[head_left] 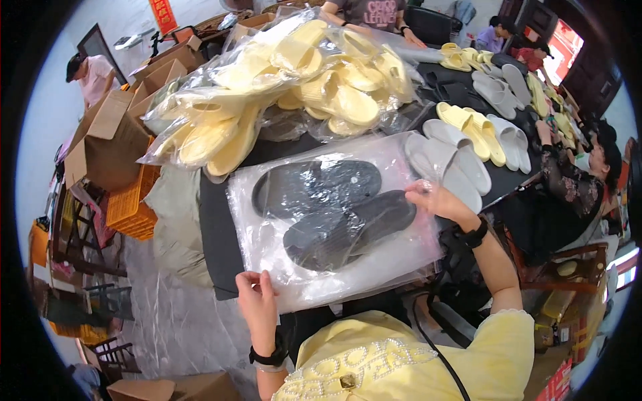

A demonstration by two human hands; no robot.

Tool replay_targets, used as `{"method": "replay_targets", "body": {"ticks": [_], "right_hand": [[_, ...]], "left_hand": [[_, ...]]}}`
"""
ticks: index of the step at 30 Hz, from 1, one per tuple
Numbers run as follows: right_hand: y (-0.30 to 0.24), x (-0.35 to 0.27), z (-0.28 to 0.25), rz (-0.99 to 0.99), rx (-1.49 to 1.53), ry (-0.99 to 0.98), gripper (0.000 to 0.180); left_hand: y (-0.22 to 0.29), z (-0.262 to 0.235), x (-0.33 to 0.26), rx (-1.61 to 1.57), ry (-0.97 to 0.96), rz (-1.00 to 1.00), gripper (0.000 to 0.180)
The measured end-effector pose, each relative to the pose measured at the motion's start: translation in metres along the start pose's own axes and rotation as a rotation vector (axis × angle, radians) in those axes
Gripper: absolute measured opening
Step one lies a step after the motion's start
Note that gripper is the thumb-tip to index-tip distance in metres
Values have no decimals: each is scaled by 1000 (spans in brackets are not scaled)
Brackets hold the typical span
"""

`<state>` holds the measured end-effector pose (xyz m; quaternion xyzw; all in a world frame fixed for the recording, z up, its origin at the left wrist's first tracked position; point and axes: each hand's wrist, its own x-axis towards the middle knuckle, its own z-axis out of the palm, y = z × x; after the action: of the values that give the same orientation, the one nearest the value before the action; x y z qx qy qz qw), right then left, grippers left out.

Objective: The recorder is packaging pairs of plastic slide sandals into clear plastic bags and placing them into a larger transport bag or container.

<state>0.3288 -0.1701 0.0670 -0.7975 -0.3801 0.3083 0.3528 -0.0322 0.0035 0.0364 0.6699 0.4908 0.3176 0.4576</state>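
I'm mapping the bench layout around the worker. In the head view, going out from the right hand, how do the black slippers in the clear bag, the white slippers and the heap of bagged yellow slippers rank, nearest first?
From the right hand:
1. White slippers, just above it, on the table's right.
2. Black slippers, to its left, inside the clear bag the hand grips; almost as near.
3. Heap of bagged yellow slippers, far up the table, clearly farthest.

I'm looking over a dark table (221, 254), cardboard boxes (110, 137) piling at left, an orange crate (130, 207), grey floor (174, 321), daylight flooding in.
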Motion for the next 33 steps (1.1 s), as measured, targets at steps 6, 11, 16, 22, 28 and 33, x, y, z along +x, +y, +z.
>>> {"method": "replay_targets", "body": {"ticks": [6, 11, 16, 22, 28, 33], "right_hand": [[-15, 9, 5, -95, -227, 19, 37], [-35, 13, 5, -129, -324, -207, 30], [-39, 36, 27, -606, -281, -216, 31], [-51, 72, 77, -955, -561, -214, 52], [-76, 87, 76, -848, -626, -462, 56], [-66, 90, 99, -1008, -619, -214, 48]], "left_hand": [[-10, 6, 6, -184, -67, -43, 15], [-11, 3, 7, -102, -71, -66, 16], [-21, 11, 7, 59, 53, 126, 13], [-15, 3, -2, 247, 257, 183, 9], [-10, -11, -3, 537, 326, 230, 20], [10, -1, 4, 594, 15, 591, 55]]}}
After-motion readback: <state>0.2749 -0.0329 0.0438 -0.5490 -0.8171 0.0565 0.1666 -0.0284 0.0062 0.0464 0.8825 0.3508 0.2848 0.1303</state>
